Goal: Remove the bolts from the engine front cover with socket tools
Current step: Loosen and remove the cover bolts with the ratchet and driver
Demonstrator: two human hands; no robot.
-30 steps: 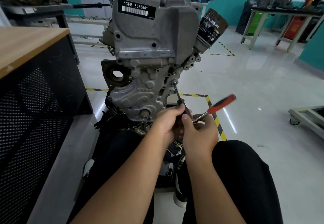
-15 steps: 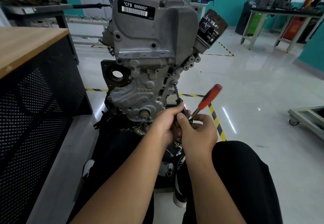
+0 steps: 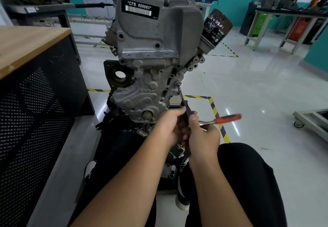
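Both hands [image 3: 188, 129] grip ratchet [image 3: 227, 118] on bolt [image 3: 178, 84].

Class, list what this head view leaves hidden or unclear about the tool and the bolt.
- Ratchet head: hidden behind the left hand and right hand.
- Bolt: covered by the socket tip; too small to judge.
- Red ratchet handle: motion-blurred.
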